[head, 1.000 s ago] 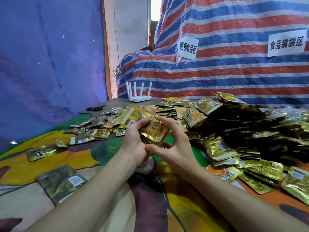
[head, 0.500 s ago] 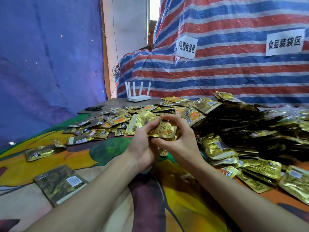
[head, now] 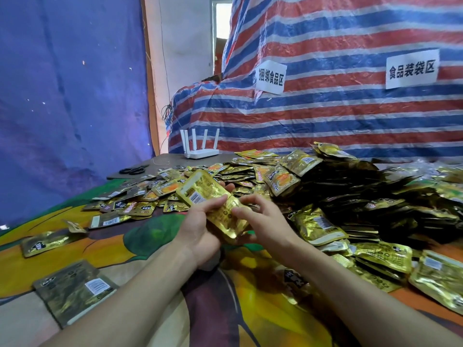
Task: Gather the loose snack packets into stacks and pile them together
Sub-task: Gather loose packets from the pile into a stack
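Observation:
A small stack of gold foil snack packets (head: 213, 204) sits above the table's middle, held between both hands. My left hand (head: 200, 226) grips it from the left, thumb on top and fingers underneath. My right hand (head: 260, 219) pinches its right edge with thumb and fingers. A big heap of gold packets (head: 338, 194) lies to the right and behind. Loose packets (head: 130, 204) are scattered to the left, and a larger dull packet (head: 72, 289) lies near the front left.
The table wears a colourful cartoon cloth (head: 155, 236). A white router (head: 200, 151) and black scissors (head: 132, 170) sit at the far edge. A striped tarp (head: 325, 108) with two paper signs rises behind; a blue sheet (head: 62, 96) hangs on the left.
The held stack has tipped from upright to lie flatter and lower, long side towards me. My right thumb has moved onto its right edge.

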Available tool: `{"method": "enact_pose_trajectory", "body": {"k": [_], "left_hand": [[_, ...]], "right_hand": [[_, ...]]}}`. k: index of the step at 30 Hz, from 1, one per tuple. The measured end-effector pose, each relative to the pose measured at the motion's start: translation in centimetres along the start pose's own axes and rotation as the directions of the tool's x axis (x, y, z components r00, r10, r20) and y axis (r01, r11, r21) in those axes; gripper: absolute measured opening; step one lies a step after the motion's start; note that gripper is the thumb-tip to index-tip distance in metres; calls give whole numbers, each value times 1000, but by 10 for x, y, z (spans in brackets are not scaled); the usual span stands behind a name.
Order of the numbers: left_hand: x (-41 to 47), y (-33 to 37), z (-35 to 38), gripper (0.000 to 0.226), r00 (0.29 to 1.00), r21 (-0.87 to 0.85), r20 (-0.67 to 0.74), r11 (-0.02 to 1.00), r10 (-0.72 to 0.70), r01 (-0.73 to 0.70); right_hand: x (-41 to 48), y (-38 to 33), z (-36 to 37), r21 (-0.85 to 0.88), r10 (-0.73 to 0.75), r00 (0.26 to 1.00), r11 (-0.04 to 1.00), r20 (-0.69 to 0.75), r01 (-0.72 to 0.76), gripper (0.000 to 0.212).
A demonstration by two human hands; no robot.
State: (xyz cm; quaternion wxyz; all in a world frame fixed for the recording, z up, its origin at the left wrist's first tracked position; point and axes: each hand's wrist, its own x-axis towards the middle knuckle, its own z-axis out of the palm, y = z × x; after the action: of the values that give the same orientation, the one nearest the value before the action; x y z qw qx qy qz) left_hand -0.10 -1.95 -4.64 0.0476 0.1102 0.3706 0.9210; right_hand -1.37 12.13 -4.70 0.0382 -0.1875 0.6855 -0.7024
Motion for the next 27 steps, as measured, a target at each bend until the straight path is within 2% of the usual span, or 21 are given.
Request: {"method": "enact_pose_trajectory", "body": {"k": [3,7,9,11,14,17,18,19,21,23,24,25,26,27], "left_hand": [[1,-3,3,27,1000,72,8,997,-13,13],[1,-6,4,22,998,107,-54,994,-21,26],[-1,-6,5,17,994,151,-80,985,-72,84],[-3,-6,6,21,992,183,-100,979,-72,90],[-4,-4,7,29,985,211,-170,977,41,-4],[-2,-2,3,27,945,212,-315,977,87,-19],[-2,0,1,26,932,196,-349,980,98,-29],[-2,1,1,25,919,183,-378,982,115,-47],[-2,4,-1,24,890,176,-429,980,158,-90],[-1,5,-2,23,862,182,-467,976,195,-122],[-1,5,-2,23,848,189,-485,973,213,-136],[1,5,-3,23,833,201,-503,968,231,-148],[1,5,-4,22,818,215,-517,964,251,-159],[2,5,-4,22,809,228,-522,959,268,-171]], "right_hand": [[-2,-4,-1,112,61,997,992,55,-67,39],[-7,-6,1,74,65,994,995,82,-71,25],[-8,-9,0,37,78,995,996,55,-80,20],[-7,-15,-6,-1,64,998,998,16,-64,14],[-8,-31,-22,-81,15,996,996,-86,-22,15],[-9,-51,-41,-202,-23,982,979,-186,-16,18],[-9,-55,-48,-341,-83,971,940,-223,2,23],[-9,-57,-53,-515,-165,956,857,-243,17,29],[-13,-55,-57,-805,-308,926,593,-219,8,42],[-19,-43,-55,-957,-343,928,285,-145,-44,50],[-21,-34,-53,-985,-300,948,164,-101,-54,53],[-22,-26,-52,-995,-215,975,86,-64,-47,52],[-22,-21,-52,-997,-108,993,63,-46,-39,49],[-22,-18,-52,-995,6,999,85,-46,-46,46]]}}
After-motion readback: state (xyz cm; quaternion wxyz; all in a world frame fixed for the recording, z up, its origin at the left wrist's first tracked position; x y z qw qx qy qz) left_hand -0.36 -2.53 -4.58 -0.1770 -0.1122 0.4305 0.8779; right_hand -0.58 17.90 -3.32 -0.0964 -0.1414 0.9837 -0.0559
